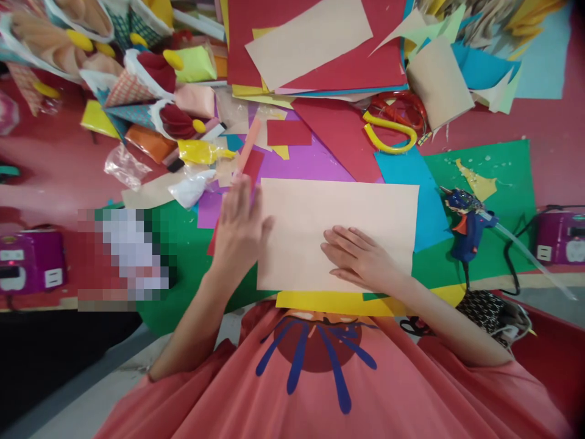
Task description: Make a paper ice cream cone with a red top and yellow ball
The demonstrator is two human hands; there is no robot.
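Observation:
A cream rectangular sheet of paper (297, 238) lies flat in front of me, over coloured sheets. My right hand (354, 256) rests flat on it, right of its middle, fingers stretched toward the left. At the sheet's left edge is my left hand (240, 219), fingers extended and pointing away from me, its thumb reaching over the edge. I cannot tell whether the left palm presses on the paper. Neither hand holds anything. Just beyond my left fingertips lies a narrow peach strip (249, 143).
A blue glue gun (470, 235) with a clear stick lies right on green paper (507, 177). Scissors (395, 134) with yellow and red handles lie beyond the sheet. Stacked red paper (315, 55) sits at the back. Wrapped cone-shaped items (137, 85) crowd the back left.

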